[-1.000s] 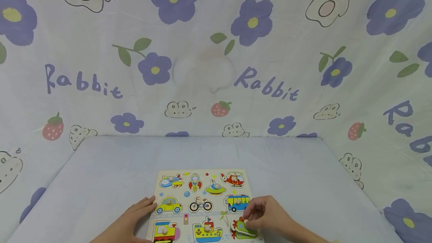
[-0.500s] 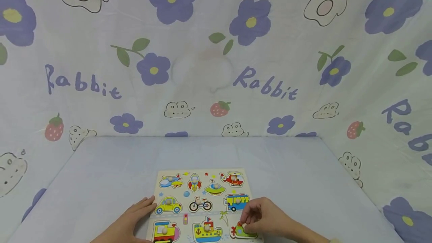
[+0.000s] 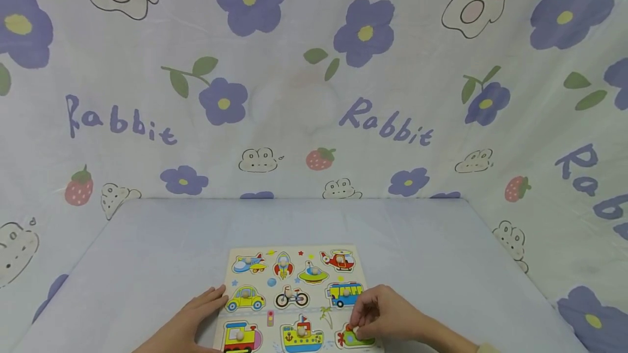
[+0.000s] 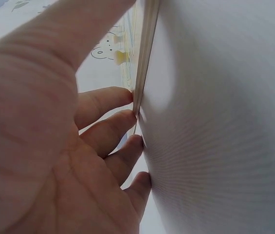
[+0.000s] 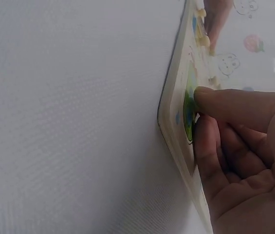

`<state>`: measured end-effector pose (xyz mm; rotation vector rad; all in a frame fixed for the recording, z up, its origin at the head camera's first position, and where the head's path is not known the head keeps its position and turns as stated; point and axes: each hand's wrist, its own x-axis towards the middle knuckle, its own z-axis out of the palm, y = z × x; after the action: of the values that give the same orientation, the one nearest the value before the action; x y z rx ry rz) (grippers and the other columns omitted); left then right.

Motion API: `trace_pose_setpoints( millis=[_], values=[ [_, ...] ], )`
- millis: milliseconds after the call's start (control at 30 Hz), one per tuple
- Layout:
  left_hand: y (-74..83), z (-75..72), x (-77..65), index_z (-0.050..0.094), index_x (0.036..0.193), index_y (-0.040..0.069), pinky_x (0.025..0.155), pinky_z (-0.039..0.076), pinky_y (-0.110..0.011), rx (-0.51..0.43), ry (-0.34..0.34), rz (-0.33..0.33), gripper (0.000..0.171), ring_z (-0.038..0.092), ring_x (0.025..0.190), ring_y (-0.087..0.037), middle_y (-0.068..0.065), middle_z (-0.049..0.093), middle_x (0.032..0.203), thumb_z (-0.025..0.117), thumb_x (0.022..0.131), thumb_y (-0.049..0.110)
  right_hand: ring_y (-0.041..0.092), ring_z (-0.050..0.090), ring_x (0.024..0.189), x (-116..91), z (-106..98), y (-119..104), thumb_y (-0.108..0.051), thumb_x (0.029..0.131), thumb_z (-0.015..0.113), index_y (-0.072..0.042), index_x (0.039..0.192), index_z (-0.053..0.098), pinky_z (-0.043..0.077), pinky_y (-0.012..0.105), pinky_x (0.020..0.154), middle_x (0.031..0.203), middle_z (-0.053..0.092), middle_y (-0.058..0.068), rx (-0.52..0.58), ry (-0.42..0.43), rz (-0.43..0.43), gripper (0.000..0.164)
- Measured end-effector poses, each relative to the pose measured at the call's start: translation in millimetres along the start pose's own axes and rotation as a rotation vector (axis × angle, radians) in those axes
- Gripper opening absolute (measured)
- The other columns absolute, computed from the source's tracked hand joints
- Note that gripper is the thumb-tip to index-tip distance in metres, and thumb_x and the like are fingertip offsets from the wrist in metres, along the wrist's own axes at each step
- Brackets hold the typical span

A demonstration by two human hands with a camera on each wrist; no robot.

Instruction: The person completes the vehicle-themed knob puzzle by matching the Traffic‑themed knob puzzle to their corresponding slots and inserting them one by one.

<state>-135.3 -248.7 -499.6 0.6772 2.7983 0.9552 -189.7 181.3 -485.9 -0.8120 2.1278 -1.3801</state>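
Observation:
A wooden peg puzzle board (image 3: 294, 312) with vehicle pieces lies flat on the table. My right hand (image 3: 390, 315) pinches the knob of the green submarine puzzle piece (image 3: 349, 338) at the board's near right corner. In the right wrist view the submarine piece (image 5: 189, 105) lies level with the board, thumb and index finger (image 5: 208, 146) meeting at its knob. Along the board's left edge rests my left hand (image 3: 198, 315). Its fingertips (image 4: 127, 119) touch that edge in the left wrist view, with the thumb stretched along the near side.
Knobbed pieces such as the boat (image 3: 301, 336), train (image 3: 240, 336), bus (image 3: 345, 294) and bicycle (image 3: 291, 297) sit in the board. Pale cloth covers the table (image 3: 294, 222). A patterned curtain (image 3: 294, 70) with flowers and rabbits rises behind and at the sides.
The submarine piece was tilted up over the board's near right corner and now lies flat there. My right hand has lowered slightly with it. The left hand stays in place.

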Motion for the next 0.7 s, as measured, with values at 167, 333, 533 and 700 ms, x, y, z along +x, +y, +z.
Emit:
trace_pose_setpoints(
  millis=[167, 333, 533, 700],
  values=[
    [-0.5, 0.1, -0.1, 0.048, 0.143, -0.001, 0.102, 0.031, -0.068, -0.015, -0.004, -0.005, 0.102, 0.028, 0.139, -0.046, -0.019, 0.035, 0.153, 0.083, 0.068, 0.059, 0.013, 0.06, 0.068, 1, 3, 2, -0.005, 0.081, 0.081, -0.004, 0.086, 0.072, 0.051, 0.019, 0.061, 0.085, 0.072, 0.009, 0.024, 0.036, 0.052, 0.01],
    [-1.5, -0.4, 0.3, 0.048, 0.143, -0.001, 0.102, 0.031, -0.067, -0.01, -0.003, -0.003, 0.102, 0.028, 0.139, -0.045, -0.019, 0.035, 0.153, 0.083, 0.068, 0.06, 0.015, 0.06, 0.069, 1, 4, 5, -0.003, 0.079, 0.082, -0.001, 0.086, 0.072, 0.051, 0.019, 0.061, 0.086, 0.072, 0.011, 0.067, 0.076, 0.067, 0.012],
    [-1.5, -0.2, -0.3, 0.048, 0.143, -0.001, 0.101, 0.032, -0.068, -0.011, -0.004, 0.001, 0.102, 0.028, 0.138, -0.046, -0.02, 0.035, 0.153, 0.082, 0.068, 0.061, 0.014, 0.062, 0.07, 1, 3, 7, -0.006, 0.079, 0.083, -0.001, 0.087, 0.072, 0.052, 0.019, 0.062, 0.087, 0.072, 0.013, 0.1, 0.075, 0.074, 0.014],
    [-0.8, 0.0, 0.4, 0.048, 0.143, -0.002, 0.101, 0.031, -0.069, -0.025, -0.008, -0.003, 0.102, 0.027, 0.138, -0.047, -0.02, 0.035, 0.153, 0.083, 0.069, 0.059, 0.012, 0.062, 0.07, 1, 1, 10, -0.009, 0.079, 0.083, -0.002, 0.088, 0.073, 0.052, 0.018, 0.062, 0.089, 0.073, 0.013, 0.11, 0.061, 0.06, 0.015]
  ],
)
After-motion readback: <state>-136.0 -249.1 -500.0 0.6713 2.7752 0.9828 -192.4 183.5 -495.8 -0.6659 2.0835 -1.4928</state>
